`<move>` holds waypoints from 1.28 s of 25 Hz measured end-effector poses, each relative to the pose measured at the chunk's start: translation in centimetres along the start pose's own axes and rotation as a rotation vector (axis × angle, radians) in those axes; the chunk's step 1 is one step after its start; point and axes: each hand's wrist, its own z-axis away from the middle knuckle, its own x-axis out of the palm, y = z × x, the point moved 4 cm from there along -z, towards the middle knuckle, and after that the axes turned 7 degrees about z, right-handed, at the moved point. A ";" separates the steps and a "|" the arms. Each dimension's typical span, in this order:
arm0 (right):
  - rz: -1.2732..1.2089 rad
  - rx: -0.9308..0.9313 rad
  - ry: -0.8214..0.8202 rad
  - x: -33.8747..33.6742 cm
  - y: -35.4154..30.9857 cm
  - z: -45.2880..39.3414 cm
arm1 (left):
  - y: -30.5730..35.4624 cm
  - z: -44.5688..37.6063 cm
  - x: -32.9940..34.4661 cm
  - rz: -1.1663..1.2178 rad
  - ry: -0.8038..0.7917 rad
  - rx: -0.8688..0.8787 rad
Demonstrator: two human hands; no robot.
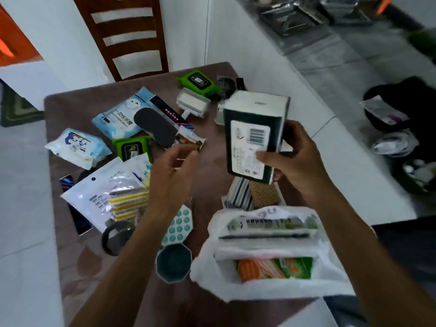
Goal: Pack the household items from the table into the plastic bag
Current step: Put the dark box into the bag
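From the head camera, the right hand (298, 161) grips a tall rectangular carton (254, 135) above the table (207, 161), thumb on its white barcode label and fingers curled round the far side. The carton is dark green cardboard with a white top, held upright and slightly tilted, clear of the table surface. The left hand (172, 171) hovers beside it with loosely curved fingers, holding nothing.

Below the carton, at the near edge of the table, sits the white plastic bag (266, 286), thin and crumpled, its mouth spread wide. Inside lie a flat white box (269, 226) with a barcode strip and, nearer the person, a green and orange packet (273, 267). Just beyond the bag lie a striped packet (239, 193) and a brown waffle-textured pad (264, 193), side by side.

The table is brown with a dull, smooth top. Scattered on its left half are soft glossy pouches: a pale blue wipes pack (118, 119) with a dark oval flap, a white and blue tissue pack (77, 147), two bright green packs (197, 82) (132, 148), and a large white pouch (96, 192). Yellow layered sponges (128, 206) lie on that pouch. Under the left forearm are a hexagonal card with teal dots (180, 226) and a dark octagonal cup (173, 261). A wooden slatted chair (127, 36) stands at the far side.
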 end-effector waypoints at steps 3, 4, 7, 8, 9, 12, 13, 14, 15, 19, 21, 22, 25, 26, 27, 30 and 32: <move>-0.229 0.126 0.036 -3.9 1.6 10.3 | 2.4 7.0 -2.8 0.140 -0.081 0.157; -0.247 0.167 -0.003 -4.3 2.7 13.0 | 2.3 9.1 -3.3 0.162 -0.136 0.161; -0.090 0.289 -0.202 -3.3 6.0 17.9 | 0.0 13.8 -2.7 0.040 -0.308 0.027; -0.028 0.326 -0.256 -2.8 7.0 18.7 | -0.9 14.9 -2.4 -0.066 -0.305 0.009; 0.017 0.346 -0.300 -2.3 7.8 19.0 | -1.5 15.5 -2.1 -0.163 -0.269 0.005; 0.278 0.304 -0.441 -0.7 9.4 18.7 | -2.2 16.4 -1.5 -0.243 -0.180 0.005; 0.376 0.283 -0.466 -0.2 9.8 18.3 | -2.5 16.6 -1.3 -0.214 -0.189 0.015; 0.442 0.258 -0.467 0.0 9.8 17.9 | -2.6 16.9 -1.2 -0.174 -0.191 0.003; 0.476 0.219 -0.440 0.1 9.7 17.4 | -2.5 17.0 -1.2 -0.104 -0.181 -0.031; 0.685 -0.037 -0.357 -0.1 9.2 15.8 | -1.1 17.4 -1.2 0.185 -0.078 -0.096; 0.895 -0.129 -0.490 0.5 9.8 16.2 | -0.3 17.3 -1.2 0.247 -0.054 -0.074; 0.978 -0.131 -0.581 1.0 10.4 16.6 | 0.0 17.2 -1.1 0.273 -0.052 -0.067; 1.104 -0.086 -0.751 2.6 12.3 17.6 | 0.2 17.1 -0.7 0.296 -0.050 -0.072; 1.152 -0.095 -0.757 3.1 12.8 17.7 | 0.0 17.0 -0.5 0.282 -0.055 -0.082; 1.192 -0.107 -0.750 3.5 13.2 17.5 | -0.2 17.0 -0.4 0.260 -0.057 -0.094; 1.197 -0.080 -0.729 3.6 13.7 16.9 | -0.6 17.3 -0.4 0.227 -0.045 -0.119; 1.184 -0.084 -0.696 3.6 13.7 16.7 | -0.4 17.3 -0.9 0.246 -0.064 -0.124</move>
